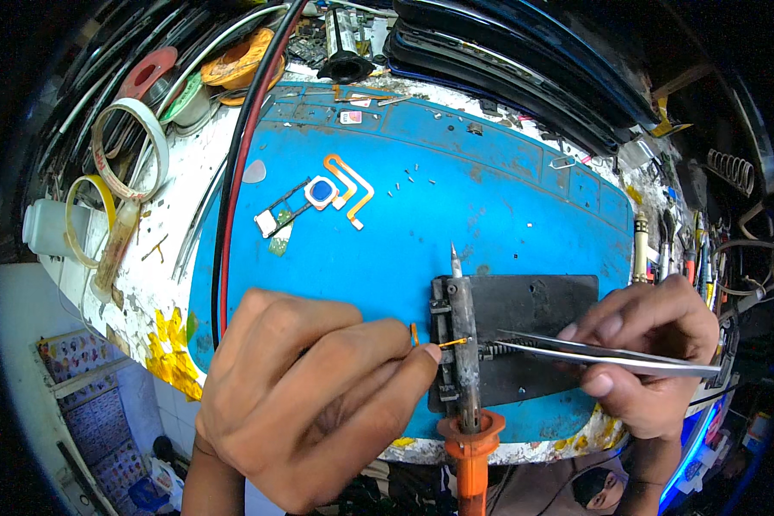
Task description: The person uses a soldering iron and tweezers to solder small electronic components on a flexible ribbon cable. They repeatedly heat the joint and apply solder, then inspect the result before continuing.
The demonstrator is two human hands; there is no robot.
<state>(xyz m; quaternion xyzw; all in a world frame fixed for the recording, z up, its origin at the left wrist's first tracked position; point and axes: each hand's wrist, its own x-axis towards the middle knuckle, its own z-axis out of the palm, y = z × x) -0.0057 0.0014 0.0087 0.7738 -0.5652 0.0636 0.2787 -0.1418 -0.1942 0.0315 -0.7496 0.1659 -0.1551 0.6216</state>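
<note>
My left hand (305, 387) is closed, pinching a thin orange strip (453, 342), apparently flex cable, between thumb and forefinger. The strip's free end reaches the metal barrel of a soldering iron (466, 378); whether they touch I cannot tell. The iron lies with its tip pointing away and its orange handle toward me, over the left edge of a black clamp-like holder (559, 301). From the right, my right hand (658, 331) grips silver tweezers (615, 354). Their points extend left over the holder, close to the barrel, with nothing visible between them.
On the blue mat (387, 267) lie a blue-centred button part (322, 191), an orange flex cable (363, 193) and tiny screws. A red and black cable pair (242, 172) crosses at left. Tape rolls (142, 146) stand farther left; dark panels (507, 69) are stacked behind.
</note>
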